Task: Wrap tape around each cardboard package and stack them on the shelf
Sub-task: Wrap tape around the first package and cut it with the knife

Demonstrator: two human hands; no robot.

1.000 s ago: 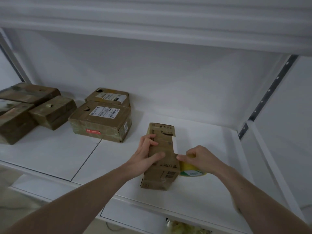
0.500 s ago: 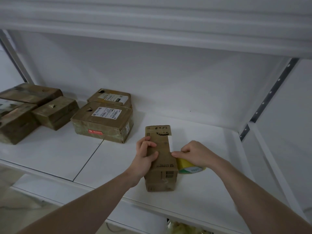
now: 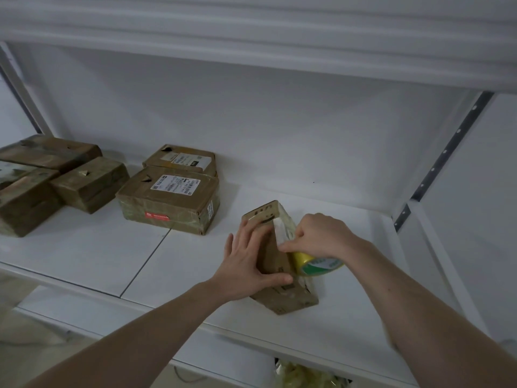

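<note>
A narrow cardboard package [image 3: 285, 299] lies on the white shelf [image 3: 195, 264], tilted onto one edge. My left hand [image 3: 249, 264] lies flat on its top face, fingers spread, thumb along the near end. My right hand [image 3: 319, 236] grips a roll of yellow tape [image 3: 316, 265] with a green and white core, held against the package's right side. A strip of tape runs over the right face of the package.
Two taped boxes with white labels [image 3: 170, 200] [image 3: 181, 161] sit at mid-left. Several darker taped boxes [image 3: 56, 177] crowd the far left. A metal upright [image 3: 444, 149] and side wall bound the right. Another shelf board [image 3: 251, 37] hangs overhead.
The package has tipped and turned to the right. My left hand went from gripping its edge to lying flat on top. My right hand carried the tape roll up along the right side.
</note>
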